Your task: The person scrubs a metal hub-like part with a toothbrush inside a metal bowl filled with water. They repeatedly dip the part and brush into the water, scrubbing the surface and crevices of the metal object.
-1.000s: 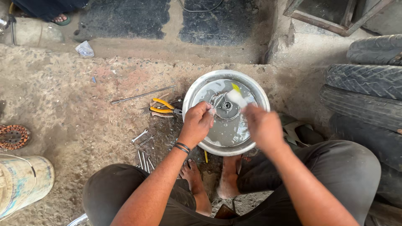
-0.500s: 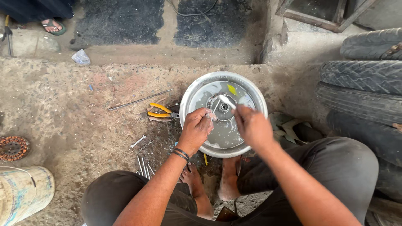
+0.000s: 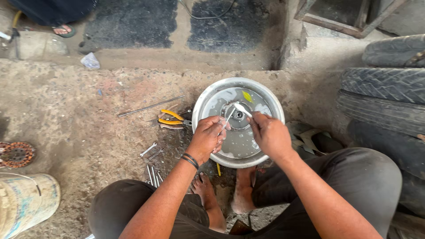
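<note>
A round silver metal wheel cover [image 3: 208, 99] lies flat on the dirt floor in front of my bare feet. Its centre hub [image 3: 239, 115] is dark. My left hand [image 3: 208, 138] rests over the cover's near left part and pinches a thin metal tool [image 3: 227, 118] that points at the hub. My right hand [image 3: 270, 135] is closed on a pale stick-like tool [image 3: 242, 109] whose tip reaches the hub. A small yellow patch [image 3: 247, 96] sits on the cover's far side.
Yellow-handled pliers [image 3: 172, 118] and a long metal rod [image 3: 150, 106] lie left of the cover. Several spanners [image 3: 152, 170] lie by my left knee. Stacked tyres [image 3: 385, 97] stand at the right, a bucket [image 3: 24, 206] and a copper-wound ring [image 3: 15, 154] at the left. Another person's sandalled foot [image 3: 64, 30] shows top left.
Both hands have drawn closer together over the cover's hub. The right hand moved left and brought its pale tool onto the hub.
</note>
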